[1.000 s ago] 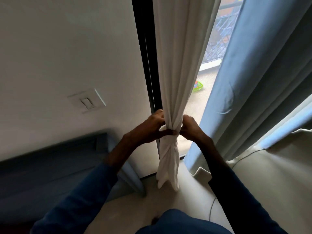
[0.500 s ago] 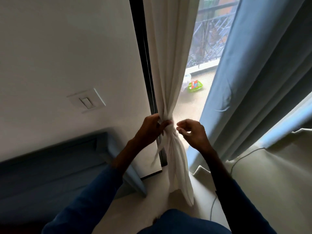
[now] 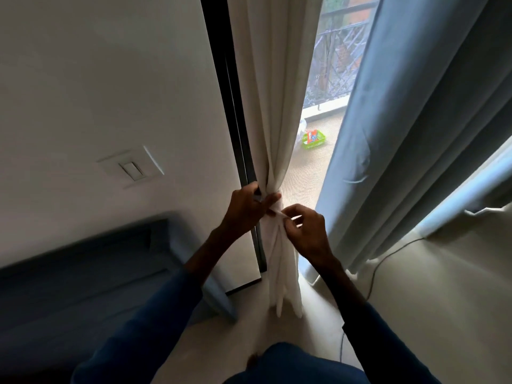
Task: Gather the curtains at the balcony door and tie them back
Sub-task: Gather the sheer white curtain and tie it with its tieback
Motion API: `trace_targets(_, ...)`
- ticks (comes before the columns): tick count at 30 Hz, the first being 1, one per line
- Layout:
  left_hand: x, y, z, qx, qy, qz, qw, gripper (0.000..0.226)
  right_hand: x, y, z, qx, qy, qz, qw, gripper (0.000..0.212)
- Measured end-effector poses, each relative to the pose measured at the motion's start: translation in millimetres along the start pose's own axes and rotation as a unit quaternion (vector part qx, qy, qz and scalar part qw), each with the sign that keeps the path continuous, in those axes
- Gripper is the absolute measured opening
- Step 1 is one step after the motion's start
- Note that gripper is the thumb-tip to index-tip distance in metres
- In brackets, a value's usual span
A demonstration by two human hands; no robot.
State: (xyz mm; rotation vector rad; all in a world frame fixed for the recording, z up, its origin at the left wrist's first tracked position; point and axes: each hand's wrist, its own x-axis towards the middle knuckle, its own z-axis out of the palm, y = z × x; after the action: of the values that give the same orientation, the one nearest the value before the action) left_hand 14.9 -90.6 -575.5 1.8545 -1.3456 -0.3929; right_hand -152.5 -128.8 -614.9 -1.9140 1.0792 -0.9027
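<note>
A white sheer curtain (image 3: 274, 87) hangs beside the dark door frame (image 3: 235, 128), bunched into a narrow waist at hand height, with its tail (image 3: 285, 273) falling to the floor. My left hand (image 3: 246, 209) grips that waist from the left, thumb and fingers wrapped round the cloth. My right hand (image 3: 304, 231) is just right of it and pinches a small fold of white cloth at the bunch. A blue-grey heavy curtain (image 3: 410, 134) hangs loose to the right, untouched.
A wall switch (image 3: 133, 169) sits on the white wall at left. Below it is a blue upholstered bench (image 3: 83, 273). A thin cable (image 3: 374, 273) runs over the floor at right. On the balcony floor outside stands a green basket (image 3: 314, 138), with the railing (image 3: 338, 56) beyond it.
My right hand let go of the bunch, opened beside it, then came back and pinched a fold. The left hand kept its grip and drew the white curtain left toward the frame.
</note>
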Motion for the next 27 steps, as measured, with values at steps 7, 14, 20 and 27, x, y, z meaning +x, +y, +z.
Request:
trace_targets(7,2,-13,-5,0.01,-0.008,0.028,1.0,0.049,14,15,-22,-0.053,-0.02,0.027,0.998,0.015)
trace_targets(14,7,-13,-7,-0.074,-0.073,-0.034,0.994,0.042,17,22,-37,-0.056,-0.062,0.048,0.995,0.012)
trace_targets(20,6,-7,1,-0.162,-0.066,-0.102,0.979,0.038,14,15,-32,0.038,-0.02,0.057,0.997,0.012)
trace_targets(27,7,-2,8,-0.175,-0.058,-0.132,0.974,0.024,12,13,-32,0.088,-0.01,0.075,0.993,0.01)
